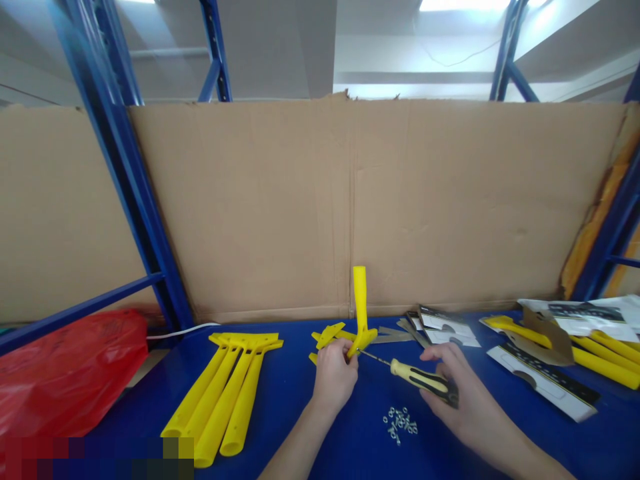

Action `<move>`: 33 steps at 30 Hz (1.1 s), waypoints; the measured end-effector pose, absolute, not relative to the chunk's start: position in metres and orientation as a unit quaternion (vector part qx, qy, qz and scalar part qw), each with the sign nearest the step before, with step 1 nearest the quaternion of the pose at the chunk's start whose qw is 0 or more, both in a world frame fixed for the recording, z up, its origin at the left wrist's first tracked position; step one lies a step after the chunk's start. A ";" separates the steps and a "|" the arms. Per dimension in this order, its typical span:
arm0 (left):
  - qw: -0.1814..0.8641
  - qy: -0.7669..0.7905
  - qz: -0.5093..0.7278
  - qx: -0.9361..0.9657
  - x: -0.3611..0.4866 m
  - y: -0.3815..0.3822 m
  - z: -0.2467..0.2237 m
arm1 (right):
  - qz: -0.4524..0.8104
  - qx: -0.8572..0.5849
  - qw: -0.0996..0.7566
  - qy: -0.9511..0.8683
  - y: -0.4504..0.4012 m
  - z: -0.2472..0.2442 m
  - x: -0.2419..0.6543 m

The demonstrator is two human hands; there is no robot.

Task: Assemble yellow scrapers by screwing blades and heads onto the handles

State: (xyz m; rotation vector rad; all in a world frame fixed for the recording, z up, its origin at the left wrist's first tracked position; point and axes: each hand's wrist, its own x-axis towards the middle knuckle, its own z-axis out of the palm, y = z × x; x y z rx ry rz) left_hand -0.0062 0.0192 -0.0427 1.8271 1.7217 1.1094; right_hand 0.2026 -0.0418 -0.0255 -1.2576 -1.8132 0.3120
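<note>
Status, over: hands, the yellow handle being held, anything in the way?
Left hand gripping yellow plastic handle, tube end up. Right hand holding cream-and-black screwdriver, tip at handle's flared end. Small silver metal hardware nearby, not blocking.

1 head view, facing forward, downward

In front of you, a brown cardboard panel (260, 207) with a ragged top edge backs the blue tabletop (285, 387), between blue metal uprights (140, 200). To your left, a red plastic bag (75, 373) lies crumpled, a white cable (183, 331) beside it. Above you, a ceiling light (463, 5) glows.
</note>
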 end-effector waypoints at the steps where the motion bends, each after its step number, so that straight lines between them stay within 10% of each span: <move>1: 0.197 0.616 0.397 0.651 -0.006 0.019 -0.042 | 0.125 -0.505 0.444 -0.729 -0.042 -0.025 0.202; 33: 0.185 0.622 0.397 0.649 -0.008 0.021 -0.045 | 0.385 -0.601 0.450 -0.536 -0.041 -0.009 0.190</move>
